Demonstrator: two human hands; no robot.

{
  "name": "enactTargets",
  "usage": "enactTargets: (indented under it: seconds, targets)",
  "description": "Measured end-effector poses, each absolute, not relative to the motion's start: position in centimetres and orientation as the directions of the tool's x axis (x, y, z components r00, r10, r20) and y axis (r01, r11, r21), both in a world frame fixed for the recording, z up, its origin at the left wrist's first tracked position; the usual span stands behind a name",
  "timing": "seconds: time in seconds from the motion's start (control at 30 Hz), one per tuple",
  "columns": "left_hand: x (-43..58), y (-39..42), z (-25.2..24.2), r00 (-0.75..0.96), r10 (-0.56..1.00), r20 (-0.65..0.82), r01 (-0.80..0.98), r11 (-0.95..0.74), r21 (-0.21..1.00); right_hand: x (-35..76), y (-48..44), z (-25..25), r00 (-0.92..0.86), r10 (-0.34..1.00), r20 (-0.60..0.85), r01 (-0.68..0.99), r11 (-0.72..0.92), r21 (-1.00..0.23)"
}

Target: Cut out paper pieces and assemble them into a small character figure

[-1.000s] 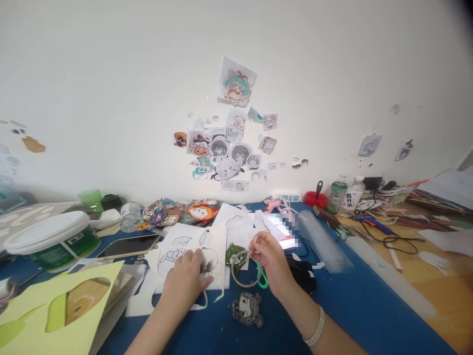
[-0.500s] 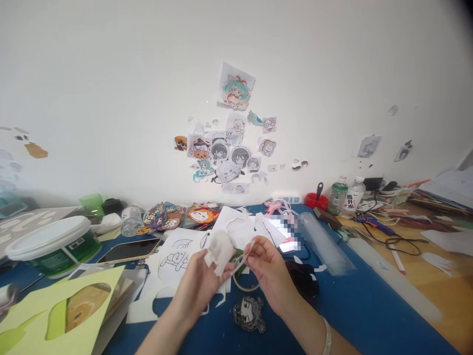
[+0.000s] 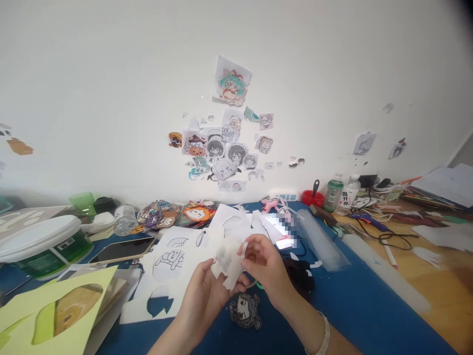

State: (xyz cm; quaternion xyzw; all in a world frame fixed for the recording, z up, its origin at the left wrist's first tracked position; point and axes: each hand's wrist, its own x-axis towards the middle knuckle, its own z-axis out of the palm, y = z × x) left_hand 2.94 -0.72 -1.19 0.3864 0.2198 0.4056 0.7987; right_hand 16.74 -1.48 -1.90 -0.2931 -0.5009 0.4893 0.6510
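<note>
My left hand (image 3: 205, 293) holds a small white paper cutout (image 3: 227, 260) up over the blue table, fingers closed under it. My right hand (image 3: 264, 268) pinches the cutout's right edge together with a thin strip that looks like clear tape. Below the hands lies a grey character cutout (image 3: 246, 310). A bit of a green scissors handle (image 3: 258, 285) shows under my right hand. White printed sheets with drawn figures (image 3: 173, 256) lie just left of the hands.
A phone (image 3: 121, 249) and a green tub with a white lid (image 3: 40, 244) sit at the left, yellow-green card (image 3: 55, 310) in the near left corner. A clear plastic roll (image 3: 318, 239), bottles (image 3: 334, 192) and cables stand to the right. Stickers cover the wall (image 3: 221, 148).
My left hand lifted the white cutout off the printed sheet and brought it up to my right hand, which left the tape ring and now pinches the cutout's edge.
</note>
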Motion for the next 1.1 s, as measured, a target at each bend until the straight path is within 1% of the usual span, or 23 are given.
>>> enactTargets:
  seconds: [0.07, 0.17, 0.27, 0.33, 0.43, 0.53, 0.67, 0.83, 0.93, 1.1]
  targets:
    - [2.71, -0.66, -1.07, 0.58, 0.812, -0.057, -0.447, 0.377, 0.811, 17.18, -1.45, -1.65, -0.02, 0.924, 0.383, -0.26, 0.365, -0.894]
    - [2.45, -0.62, -0.98, 0.585, 0.806, -0.093, -0.397, 0.384, 0.834, 17.61, -1.58, -1.31, -0.077, 0.93, 0.358, -0.136, 0.346, -0.928]
    - [2.32, -0.79, -0.93, 0.591, 0.799, -0.107, -0.348, 0.373, 0.86, 17.7, -1.77, -1.15, -0.113, 0.932, 0.345, -0.052, 0.341, -0.939]
    - [2.3, -1.0, -0.86, 0.595, 0.797, -0.103, -0.301, 0.339, 0.891, 17.62, -1.81, -1.21, -0.117, 0.93, 0.348, -0.005, 0.35, -0.937]
    - [2.36, -1.28, -0.74, 0.563, 0.82, -0.099, -0.183, 0.24, 0.953, 17.45, -1.7, -1.53, -0.106, 0.923, 0.37, 0.098, 0.38, -0.92]
    - [2.47, -1.37, -0.68, 0.525, 0.845, -0.101, -0.098, 0.178, 0.979, 17.42, -1.54, -1.87, -0.103, 0.912, 0.398, 0.152, 0.409, -0.9]
    - [2.55, -1.26, -0.69, 0.545, 0.832, -0.103, -0.069, 0.167, 0.983, 17.59, -1.52, -1.95, -0.099, 0.9, 0.425, 0.124, 0.435, -0.892]
    - [2.65, -1.15, -0.79, 0.516, 0.851, -0.093, -0.038, 0.132, 0.991, 17.71, -1.63, -1.77, -0.121, 0.895, 0.429, 0.076, 0.44, -0.895]
    - [2.71, -1.16, -0.76, 0.506, 0.858, -0.091, -0.04, 0.129, 0.991, 17.7, -1.47, -1.72, -0.083, 0.899, 0.43, -0.017, 0.43, -0.903]
    - [2.78, -1.3, -0.57, 0.513, 0.854, -0.085, -0.01, 0.105, 0.994, 17.53, -1.14, -1.61, -0.037, 0.913, 0.407, -0.22, 0.39, -0.894]
